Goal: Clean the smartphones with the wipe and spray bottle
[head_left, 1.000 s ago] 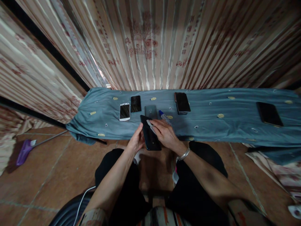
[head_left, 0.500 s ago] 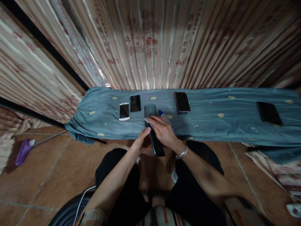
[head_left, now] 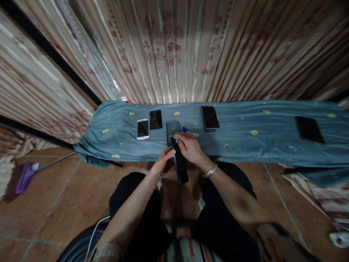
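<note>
My left hand grips a dark smartphone by its side, thumb on the near face, just off the front edge of the table. At the phone's upper end my right hand pinches a small whitish wipe or cloth against it. A silver bangle circles the right wrist. Behind the held phone a grey phone lies on the table. A blue-capped bottle or tube sits right of it, mostly hidden by my right hand.
On the blue patterned cloth rest a white phone, a black phone, a stack of phones and a dark phone or case far right. Curtains hang behind. A purple broom lies on the floor at left.
The held phone has tilted, and its lower end has shifted slightly left and down. My right hand has stayed at the phone's upper end with the wipe.
</note>
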Motion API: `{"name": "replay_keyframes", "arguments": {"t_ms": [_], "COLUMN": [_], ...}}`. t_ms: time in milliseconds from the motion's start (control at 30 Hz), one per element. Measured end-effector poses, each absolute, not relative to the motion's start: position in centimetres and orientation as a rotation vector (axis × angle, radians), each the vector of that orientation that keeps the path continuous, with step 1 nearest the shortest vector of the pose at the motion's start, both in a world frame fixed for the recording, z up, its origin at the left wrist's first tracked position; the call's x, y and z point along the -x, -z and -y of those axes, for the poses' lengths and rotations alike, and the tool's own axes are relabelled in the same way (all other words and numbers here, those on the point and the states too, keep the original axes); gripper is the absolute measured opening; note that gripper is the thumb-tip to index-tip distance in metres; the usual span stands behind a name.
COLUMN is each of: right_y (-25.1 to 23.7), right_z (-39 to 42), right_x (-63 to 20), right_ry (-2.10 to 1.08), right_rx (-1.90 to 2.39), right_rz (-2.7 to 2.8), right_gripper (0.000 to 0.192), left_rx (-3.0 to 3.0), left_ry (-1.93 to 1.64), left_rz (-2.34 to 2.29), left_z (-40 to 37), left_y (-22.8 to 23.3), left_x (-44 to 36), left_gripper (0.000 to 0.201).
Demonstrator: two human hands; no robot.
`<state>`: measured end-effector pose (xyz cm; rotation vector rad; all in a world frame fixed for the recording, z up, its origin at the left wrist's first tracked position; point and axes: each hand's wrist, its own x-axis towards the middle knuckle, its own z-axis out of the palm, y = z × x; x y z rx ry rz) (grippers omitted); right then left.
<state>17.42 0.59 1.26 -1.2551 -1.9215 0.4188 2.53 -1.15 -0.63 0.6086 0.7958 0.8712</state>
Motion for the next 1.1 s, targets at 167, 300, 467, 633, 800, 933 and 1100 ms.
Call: {"name": "replay_keyframes", "arguments": {"t_ms": [167, 300, 467, 633, 800, 933, 1100], "right_y": [-0.6, 0.1, 1.3, 1.7, 1.2, 0.9, 0.8], "right_z": [-1.0, -1.5, -2.1, -2.2, -1.8, -1.6, -1.5], "right_x": [-17.7, -17.6, -17.5, -17.4, -17.1, -17.0, -17.0], "right_ry": [-0.459, -0.609, -0.768, -0.784, -0.785, -0.795, -0.816], "right_rx": [1.361, 1.444, 1.405, 1.45, 1.469, 1.402, 1.41], "right_rz": [1.913, 1.79, 1.665, 1.678, 1.754, 1.799, 1.828], "right_gripper": [0.036, 0.036, 0.037, 0.035, 0.036, 0.036, 0.034], "left_rx": [-0.569, -0.534, -0.531, -0.515, -0.478, -0.474, -0.437], "left_ry": [-0.886, -0.898, -0.931, -0.936, -0.956, -1.003, -0.977], "left_rz": [-0.818, -0.832, -0.802, -0.845, -0.876, -0.845, -0.847], "left_z": [1.1, 1.0, 0.7, 0.3, 0.0, -0.2, -0.3], "left_y": [-0.2, -0.4, -0.3, 0.1, 0.6, 0.5, 0.3], "left_x": [-2.3, -2.1, -1.9, -1.7, -1.6, -1.6, -1.5], "left_gripper": [0.046, 0.045, 0.039, 0.033, 0.025, 0.023, 0.022]}}
